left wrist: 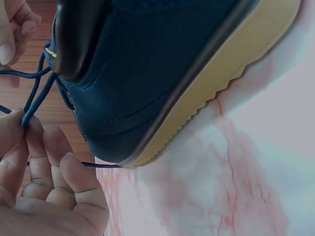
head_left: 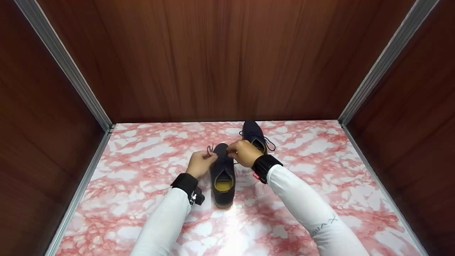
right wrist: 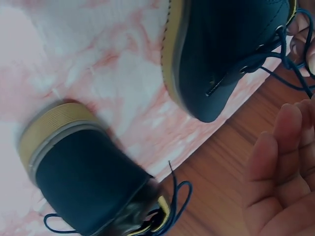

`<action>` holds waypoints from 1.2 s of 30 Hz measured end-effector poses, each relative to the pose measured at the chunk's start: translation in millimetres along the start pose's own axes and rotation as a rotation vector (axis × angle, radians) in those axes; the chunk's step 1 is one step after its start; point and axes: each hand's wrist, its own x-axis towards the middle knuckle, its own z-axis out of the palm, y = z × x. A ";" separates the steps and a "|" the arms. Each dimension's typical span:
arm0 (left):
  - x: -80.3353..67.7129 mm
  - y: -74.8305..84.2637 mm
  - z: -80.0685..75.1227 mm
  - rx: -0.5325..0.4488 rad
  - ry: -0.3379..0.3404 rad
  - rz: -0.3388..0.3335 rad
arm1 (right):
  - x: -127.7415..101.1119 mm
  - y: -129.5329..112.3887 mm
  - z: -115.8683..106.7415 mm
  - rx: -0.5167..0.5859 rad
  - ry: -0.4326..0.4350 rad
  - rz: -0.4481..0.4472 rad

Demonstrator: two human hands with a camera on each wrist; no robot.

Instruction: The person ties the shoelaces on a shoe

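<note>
Nearest you, the glossy pink-and-white marbled counter (head_left: 142, 213). On it, centre, between your wrists: the dark navy suede-like lace-up shoe w/ ribbed tan rubber sole and yellow insole (head_left: 223, 175), heel toward you, toe pointing away. Your left hand (head_left: 200, 164) sits just left of its toe; the grip is clenched on the thin dark-blue round shoelace (left wrist: 34, 101), thumb and fingers (left wrist: 39, 147) pinching one strand. Your right hand (head_left: 242, 152) is at the toe's right side; head view shows its fingers curled at the laces, but can't tell whether that grip actually clamps a strand. Behind it, the second matching navy shoe (head_left: 254, 134), laces loose. Farthest: smooth dark wood-grain back wall (head_left: 227, 60).
</note>
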 end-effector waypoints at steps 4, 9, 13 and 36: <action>-1.2 -0.4 -0.6 -0.015 -0.001 0.006 | -5.4 8.5 -3.2 0.014 0.002 0.035; -2.5 -0.8 -0.9 -0.065 -0.005 -0.001 | -14.0 20.1 -3.3 0.059 0.004 0.099; -2.4 -2.6 0.0 -0.066 -0.005 0.008 | -23.3 26.0 5.5 0.117 0.018 0.172; -5.2 -5.9 2.7 -0.080 -0.006 -0.022 | -44.1 36.2 58.9 0.565 0.183 0.432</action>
